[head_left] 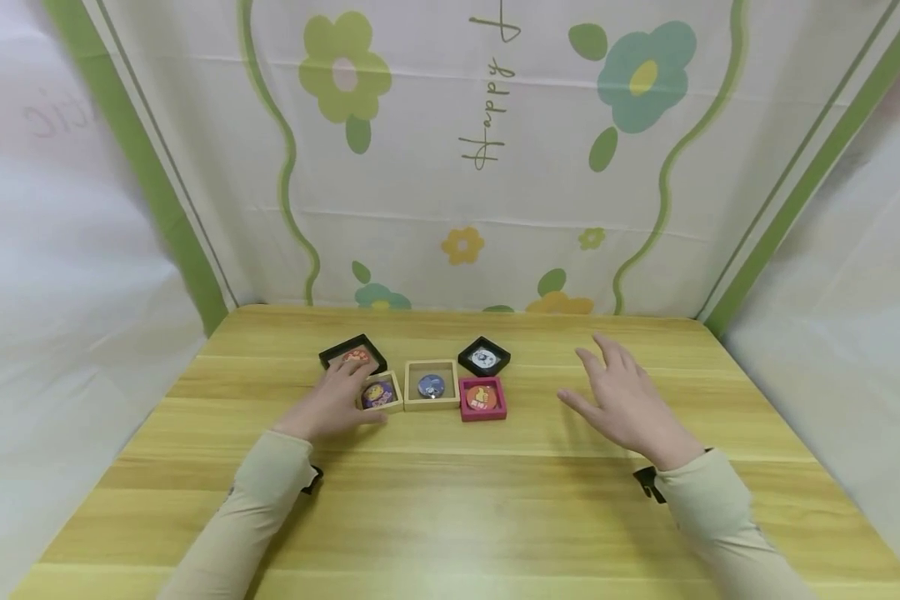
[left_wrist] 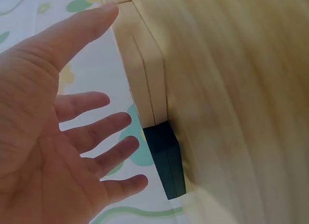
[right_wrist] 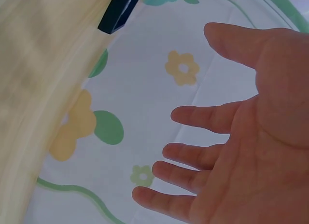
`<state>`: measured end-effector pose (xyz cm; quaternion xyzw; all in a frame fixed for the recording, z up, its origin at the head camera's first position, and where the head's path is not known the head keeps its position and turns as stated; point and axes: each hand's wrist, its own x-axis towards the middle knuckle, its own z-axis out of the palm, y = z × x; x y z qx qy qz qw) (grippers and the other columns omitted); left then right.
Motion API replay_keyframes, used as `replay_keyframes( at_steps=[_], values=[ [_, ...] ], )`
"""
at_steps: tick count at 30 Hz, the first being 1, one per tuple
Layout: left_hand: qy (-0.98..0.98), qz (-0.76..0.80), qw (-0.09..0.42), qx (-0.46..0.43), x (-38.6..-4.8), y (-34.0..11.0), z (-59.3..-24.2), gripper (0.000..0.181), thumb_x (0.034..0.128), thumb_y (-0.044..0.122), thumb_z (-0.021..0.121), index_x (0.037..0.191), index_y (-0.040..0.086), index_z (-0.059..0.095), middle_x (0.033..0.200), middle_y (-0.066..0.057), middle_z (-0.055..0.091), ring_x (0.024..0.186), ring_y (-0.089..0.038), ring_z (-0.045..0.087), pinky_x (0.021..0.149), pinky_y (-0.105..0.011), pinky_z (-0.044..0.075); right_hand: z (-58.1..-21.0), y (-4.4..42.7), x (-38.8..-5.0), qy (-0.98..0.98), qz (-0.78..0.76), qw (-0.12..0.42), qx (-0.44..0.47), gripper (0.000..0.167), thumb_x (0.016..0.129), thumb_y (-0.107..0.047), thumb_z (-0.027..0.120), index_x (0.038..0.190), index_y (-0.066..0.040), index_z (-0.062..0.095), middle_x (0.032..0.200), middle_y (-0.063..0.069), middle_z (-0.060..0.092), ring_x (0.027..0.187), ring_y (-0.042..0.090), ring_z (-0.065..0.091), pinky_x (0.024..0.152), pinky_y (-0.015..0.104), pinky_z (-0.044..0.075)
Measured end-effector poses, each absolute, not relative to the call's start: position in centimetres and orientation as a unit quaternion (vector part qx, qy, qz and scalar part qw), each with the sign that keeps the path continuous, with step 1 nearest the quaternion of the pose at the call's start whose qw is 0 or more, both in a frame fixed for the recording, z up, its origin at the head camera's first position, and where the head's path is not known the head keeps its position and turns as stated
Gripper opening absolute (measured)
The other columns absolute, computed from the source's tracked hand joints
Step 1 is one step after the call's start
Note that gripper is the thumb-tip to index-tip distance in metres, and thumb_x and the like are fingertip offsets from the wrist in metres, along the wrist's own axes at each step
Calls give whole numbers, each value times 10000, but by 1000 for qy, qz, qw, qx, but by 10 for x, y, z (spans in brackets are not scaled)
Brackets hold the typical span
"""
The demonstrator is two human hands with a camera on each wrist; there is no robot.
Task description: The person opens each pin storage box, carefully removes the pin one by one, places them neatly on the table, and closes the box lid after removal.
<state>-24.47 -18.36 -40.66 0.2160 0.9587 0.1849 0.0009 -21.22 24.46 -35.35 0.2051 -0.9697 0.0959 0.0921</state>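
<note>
In the head view the left hand (head_left: 332,404) hovers over the left end of a group of small framed boxes, fingers spread, nearest the small light wood box (head_left: 396,403) with a purple badge and the black box (head_left: 334,349) with a red badge. Beside these stand a larger light wood box (head_left: 431,363) with a blue badge, a pink box (head_left: 483,416) and a tilted black box (head_left: 504,357). Away to the right, the right hand (head_left: 630,404) is held above the table with spread fingers, holding nothing. In the left wrist view the left hand (left_wrist: 53,132) grips nothing.
The wooden table (head_left: 450,517) reaches back to a hanging white cloth (head_left: 420,183) printed with flowers. More white cloth hangs at the left and right sides. Black straps show at both wrists.
</note>
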Motion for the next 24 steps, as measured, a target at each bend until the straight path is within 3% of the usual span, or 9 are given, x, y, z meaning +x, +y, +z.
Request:
replay_keyframes(
  at_steps=[12,24],
  values=[
    [958,177,-10,224,-249,-180,-409,702,872,332,755,1412,-24,481,1434,-248,431,1314,-559,298,1068,-652,229,-340,208,-206,-959,65,121,246,714,968,-449,600,1440,51,404,1498,307,274,1344,494,291,1045,630,297],
    [961,154,-16,229,-246,-173,-411,667,880,334,751,1390,-19,505,1402,-255,466,1312,-519,325,1077,-638,226,-350,194,-206,-957,51,124,258,712,958,-443,621,1437,42,415,1492,294,308,1323,479,343,1004,609,371]
  ],
)
